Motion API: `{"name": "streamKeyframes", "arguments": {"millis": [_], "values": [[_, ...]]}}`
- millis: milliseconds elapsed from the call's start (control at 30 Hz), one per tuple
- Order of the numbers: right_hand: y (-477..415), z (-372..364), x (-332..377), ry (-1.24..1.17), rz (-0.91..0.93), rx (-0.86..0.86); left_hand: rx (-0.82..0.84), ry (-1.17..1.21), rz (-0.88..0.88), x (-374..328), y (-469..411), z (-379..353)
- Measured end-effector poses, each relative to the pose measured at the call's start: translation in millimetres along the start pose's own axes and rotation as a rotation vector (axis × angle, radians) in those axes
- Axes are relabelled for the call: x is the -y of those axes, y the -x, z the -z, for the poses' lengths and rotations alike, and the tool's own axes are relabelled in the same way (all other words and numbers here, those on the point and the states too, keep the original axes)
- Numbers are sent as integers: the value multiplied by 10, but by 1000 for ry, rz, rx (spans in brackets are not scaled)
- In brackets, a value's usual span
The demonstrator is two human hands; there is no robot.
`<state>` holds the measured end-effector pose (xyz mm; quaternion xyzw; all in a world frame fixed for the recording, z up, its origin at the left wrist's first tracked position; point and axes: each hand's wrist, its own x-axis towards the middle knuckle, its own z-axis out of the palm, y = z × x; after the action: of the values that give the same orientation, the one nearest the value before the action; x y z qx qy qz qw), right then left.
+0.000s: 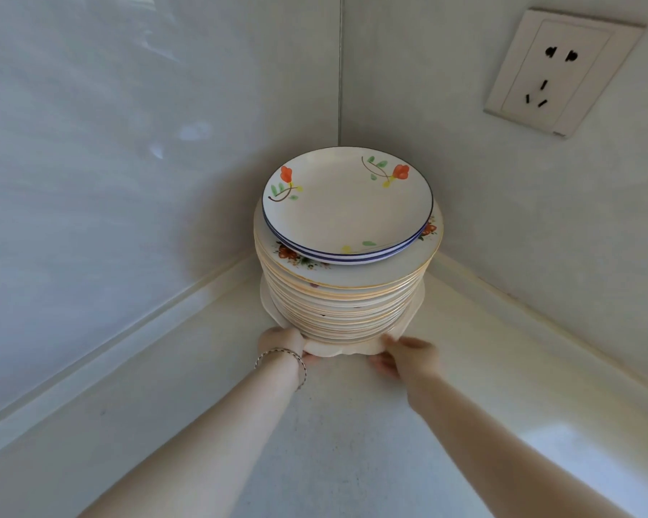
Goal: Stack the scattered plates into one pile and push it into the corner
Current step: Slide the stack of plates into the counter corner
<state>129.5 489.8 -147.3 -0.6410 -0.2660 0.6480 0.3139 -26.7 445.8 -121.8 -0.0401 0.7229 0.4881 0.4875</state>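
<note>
Head view: forearms reaching from 6 o'clock; left hand (283, 342) and right hand (408, 355) gripping near rim of bottom plate (337, 349), fingers curled on its edge. Plate pile (347, 289) at 12 o'clock, already one stack, blue-rimmed flower plate (347, 203) on top, sitting close to wall corner (339, 106). Judged nearly done; maybe final nudge left. Pale countertop (333, 443), glossy wall panels, outlet (562, 72) at 2 o'clock.
</note>
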Motion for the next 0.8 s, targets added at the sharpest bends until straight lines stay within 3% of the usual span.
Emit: {"name": "streamKeyframes", "arguments": {"millis": [233,400,500,600,667,733,800], "values": [[95,-62,-51,-104,-104,9,-95,-40,-23,5,-129,-9],[137,-57,14,-69,-118,21,-20,-102,-32,-66,-85,63],[192,7,81,171,-122,29,39,-341,-151,-59,-15,169],[245,106,251,371,-10,-29,-181,-557,-390,-264,84,282],[273,181,479,400,241,-127,-195,-413,-538,-529,233,332],[373,216,780,199,358,-97,-44,-195,-627,-758,365,306],[419,161,1039,31,341,42,126,45,-501,-900,436,223]]}}
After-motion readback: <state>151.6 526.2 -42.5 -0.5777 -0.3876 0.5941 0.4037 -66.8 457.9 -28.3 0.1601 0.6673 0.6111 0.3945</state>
